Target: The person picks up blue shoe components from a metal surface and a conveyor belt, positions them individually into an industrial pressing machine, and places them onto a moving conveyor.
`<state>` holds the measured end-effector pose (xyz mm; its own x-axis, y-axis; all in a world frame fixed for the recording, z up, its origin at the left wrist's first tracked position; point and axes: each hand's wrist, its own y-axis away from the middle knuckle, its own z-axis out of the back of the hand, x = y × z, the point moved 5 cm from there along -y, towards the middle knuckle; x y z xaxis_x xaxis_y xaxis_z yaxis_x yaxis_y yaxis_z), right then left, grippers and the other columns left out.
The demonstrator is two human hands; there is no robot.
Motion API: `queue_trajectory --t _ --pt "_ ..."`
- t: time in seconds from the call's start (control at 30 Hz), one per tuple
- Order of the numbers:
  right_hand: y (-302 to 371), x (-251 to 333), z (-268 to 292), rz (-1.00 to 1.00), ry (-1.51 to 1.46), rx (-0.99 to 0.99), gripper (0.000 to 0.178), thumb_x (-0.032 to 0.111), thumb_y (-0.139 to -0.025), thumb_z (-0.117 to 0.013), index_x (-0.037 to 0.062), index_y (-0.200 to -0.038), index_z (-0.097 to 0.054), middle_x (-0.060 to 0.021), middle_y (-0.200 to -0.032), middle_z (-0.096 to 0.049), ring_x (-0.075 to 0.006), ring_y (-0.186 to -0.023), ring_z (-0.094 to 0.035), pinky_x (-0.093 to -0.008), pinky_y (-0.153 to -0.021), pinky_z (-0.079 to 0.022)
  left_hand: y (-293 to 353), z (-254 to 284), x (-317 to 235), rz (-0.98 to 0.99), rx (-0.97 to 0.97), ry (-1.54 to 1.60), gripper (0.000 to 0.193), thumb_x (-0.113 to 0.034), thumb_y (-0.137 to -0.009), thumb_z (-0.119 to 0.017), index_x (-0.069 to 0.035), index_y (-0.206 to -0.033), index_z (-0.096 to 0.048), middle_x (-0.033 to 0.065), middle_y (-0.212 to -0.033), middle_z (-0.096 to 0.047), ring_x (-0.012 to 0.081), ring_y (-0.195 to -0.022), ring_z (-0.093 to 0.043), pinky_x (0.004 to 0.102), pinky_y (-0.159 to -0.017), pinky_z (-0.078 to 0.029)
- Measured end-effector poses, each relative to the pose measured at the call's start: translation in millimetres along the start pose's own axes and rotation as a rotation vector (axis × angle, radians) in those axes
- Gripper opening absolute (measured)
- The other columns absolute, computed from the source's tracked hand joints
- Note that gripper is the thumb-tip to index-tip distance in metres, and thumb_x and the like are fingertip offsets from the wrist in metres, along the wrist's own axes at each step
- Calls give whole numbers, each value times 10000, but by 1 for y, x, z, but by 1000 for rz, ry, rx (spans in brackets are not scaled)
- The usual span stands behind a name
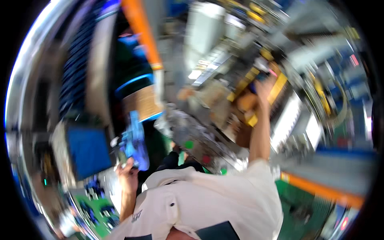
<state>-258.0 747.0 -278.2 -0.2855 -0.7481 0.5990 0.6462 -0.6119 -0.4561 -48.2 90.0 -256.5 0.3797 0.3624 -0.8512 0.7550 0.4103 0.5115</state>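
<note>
At the lower left, my left hand (127,173) is closed around the lower end of a bright blue, irregularly shaped part (137,140). The part stands up from my fingers, and its outline is smeared. My right arm stretches forward to the right, with my right hand (264,86) inside a machine between yellow-edged bars (278,88). Blur hides what its fingers do. A rounded orange-brown piece (247,102) lies just to the left of that hand, too smeared to name.
A cluttered grey bench or machine bed (196,132) stands ahead of me. Left are a cardboard box (140,103), a blue panel (87,152) and a green surface (94,214) bearing several dark blue parts. Orange rails stand at the upper left (140,30) and lower right (320,189).
</note>
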Motion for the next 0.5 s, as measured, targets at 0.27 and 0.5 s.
queue_trajectory --t 0.27,0.5 --pt "302 230 6 338 -634 570 193 -5 -852 -571 10 -1033 -636 -125 -980 -643 -231 -891 -607 -337 -766 -478 77 15 11 67 100 155 427 -193 -850 -711 31 -1186 -571 90 -1000 -656 173 -848 -653 329 -747 -552" --pt "354 190 -87 653 -353 527 228 107 -885 -529 68 -1099 -600 -173 -1009 -590 -387 -958 -577 -465 -776 -485 96 104 43 39 -127 324 375 -184 -841 -717 24 -1124 -588 102 -939 -663 190 -777 -665 342 -740 -565"
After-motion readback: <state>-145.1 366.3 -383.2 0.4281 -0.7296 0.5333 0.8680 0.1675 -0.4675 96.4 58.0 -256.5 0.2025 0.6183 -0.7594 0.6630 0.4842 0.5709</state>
